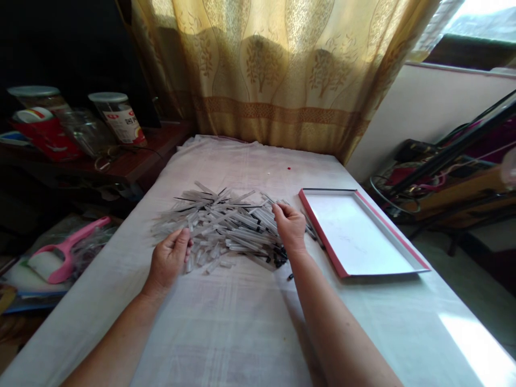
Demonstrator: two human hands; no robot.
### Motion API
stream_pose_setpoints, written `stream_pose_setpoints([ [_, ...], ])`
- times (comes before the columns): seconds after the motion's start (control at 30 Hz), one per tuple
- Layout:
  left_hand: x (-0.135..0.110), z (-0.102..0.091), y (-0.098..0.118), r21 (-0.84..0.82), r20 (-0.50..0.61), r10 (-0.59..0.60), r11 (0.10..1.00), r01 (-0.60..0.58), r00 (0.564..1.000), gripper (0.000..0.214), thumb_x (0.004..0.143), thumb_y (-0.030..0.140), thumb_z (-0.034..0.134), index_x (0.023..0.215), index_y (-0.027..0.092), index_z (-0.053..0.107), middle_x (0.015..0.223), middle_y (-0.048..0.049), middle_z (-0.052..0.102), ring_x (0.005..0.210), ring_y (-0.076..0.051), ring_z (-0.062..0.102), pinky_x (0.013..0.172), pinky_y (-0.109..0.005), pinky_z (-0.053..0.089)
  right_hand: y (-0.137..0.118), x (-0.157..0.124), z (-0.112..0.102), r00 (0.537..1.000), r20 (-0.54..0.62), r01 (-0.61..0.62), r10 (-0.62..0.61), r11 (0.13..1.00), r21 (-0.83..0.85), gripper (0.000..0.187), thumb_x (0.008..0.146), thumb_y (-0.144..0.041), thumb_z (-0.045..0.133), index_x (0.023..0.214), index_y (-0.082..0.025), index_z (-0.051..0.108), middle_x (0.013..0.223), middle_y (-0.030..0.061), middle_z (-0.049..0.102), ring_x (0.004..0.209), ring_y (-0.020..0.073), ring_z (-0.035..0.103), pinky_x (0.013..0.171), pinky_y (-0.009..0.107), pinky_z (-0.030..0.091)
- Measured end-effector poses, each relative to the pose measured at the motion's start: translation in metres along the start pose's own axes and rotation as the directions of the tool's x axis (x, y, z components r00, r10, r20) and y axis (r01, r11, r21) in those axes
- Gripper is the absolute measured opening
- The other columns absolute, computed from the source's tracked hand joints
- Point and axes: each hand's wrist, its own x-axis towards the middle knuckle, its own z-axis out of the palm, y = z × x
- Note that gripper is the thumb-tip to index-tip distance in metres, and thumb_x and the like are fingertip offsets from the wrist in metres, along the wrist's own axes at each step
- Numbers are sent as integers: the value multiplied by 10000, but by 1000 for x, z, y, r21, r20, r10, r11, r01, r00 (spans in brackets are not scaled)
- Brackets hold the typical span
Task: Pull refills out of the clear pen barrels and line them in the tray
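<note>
A heap of thin clear plastic tubes with black tips (226, 223) lies in the middle of a table covered by a white cloth (226, 322). My left hand (169, 258) rests at the heap's near left edge, fingers curled round a few of the tubes. My right hand (291, 226) sits on the heap's right side, its fingers bent and pinching at tubes there. A shallow white tray with a red rim (387, 244) lies on the cloth just right of my right hand, with nothing in it.
A dark shelf (133, 164) at the left carries plastic jars (117, 118) and a red box (48, 140). A pink-handled roller (64, 252) lies low on the left. A yellow curtain (274, 75) hangs behind the table. Cluttered rods and frames (451, 156) stand at the right.
</note>
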Motion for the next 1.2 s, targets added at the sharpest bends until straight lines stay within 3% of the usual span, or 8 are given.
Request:
stream_pose_setpoints([
  [0.23, -1, 0, -3, 41, 54, 23, 999, -25, 998, 485, 774, 661, 575, 670, 187, 584, 524, 20, 554, 417, -108, 501, 388, -205, 421, -17, -8, 5, 982, 184, 110, -40, 916, -386, 303, 847, -327, 572, 1054, -231, 772, 1044, 78, 769, 874, 219, 691, 837, 327, 495],
  [0.37, -8, 3, 1, 112, 152, 110, 985, -128, 982, 453, 859, 594, 515, 662, 189, 567, 514, 25, 533, 427, -102, 495, 421, -200, 413, -22, -19, -11, 969, 248, 78, -10, 960, -269, 388, 889, -458, 495, 846, -193, 775, 799, 65, 758, 743, 203, 678, 686, 282, 480],
  [0.5, -18, 9, 8, 202, 277, 243, 931, -304, 929, 372, 902, 472, 481, 673, 193, 571, 515, 27, 532, 472, -113, 530, 490, -206, 429, -28, -38, -24, 883, 462, -48, 84, 995, -89, 618, 875, -656, 393, 637, -181, 709, 549, 32, 634, 522, 161, 591, 501, 252, 405],
  [0.77, -23, 14, 13, 262, 334, 283, 888, -377, 899, 328, 877, 481, 476, 756, 200, 592, 531, 35, 550, 479, -130, 550, 512, -226, 416, -29, -57, -28, 798, 595, -108, 93, 994, -11, 525, 837, -620, 480, 550, -196, 593, 463, -28, 480, 438, 110, 421, 447, 237, 319],
  [0.9, -18, 12, 14, 239, 344, 158, 939, -249, 926, 455, 847, 576, 469, 578, 210, 473, 490, 41, 439, 460, -113, 453, 476, -226, 368, -27, -67, -31, 821, 560, 168, -113, 985, -48, 455, 885, -502, 511, 555, -197, 583, 531, -4, 558, 523, 126, 504, 518, 241, 368],
  [1.03, -4, 0, 16, 95, 405, -192, 981, 168, 894, 549, 767, 701, 494, 522, 224, 377, 437, 67, 347, 357, -75, 319, 368, -210, 276, -31, -67, -47, 754, 520, 489, -401, 872, -37, 312, 920, -383, 546, 690, -205, 659, 648, 16, 633, 623, 143, 588, 606, 245, 431],
  [1.1, 3, -7, 18, -14, 289, -291, 951, 308, 912, 583, 712, 729, 536, 510, 234, 304, 428, 91, 277, 324, -52, 250, 335, -197, 195, -31, -58, -57, 767, 442, 552, -466, 829, -84, 253, 922, -353, 560, 743, -210, 668, 685, 24, 646, 651, 151, 602, 633, 250, 452],
  [1.2, 6, -6, 20, -66, 170, -243, 964, 257, 955, 560, 738, 725, 527, 546, 223, 370, 435, 87, 308, 340, -61, 294, 345, -184, 231, -25, -40, -65, 821, 311, 546, -479, 817, -184, 233, 917, -355, 565, 774, -211, 679, 739, 40, 674, 691, 167, 624, 679, 268, 471],
])
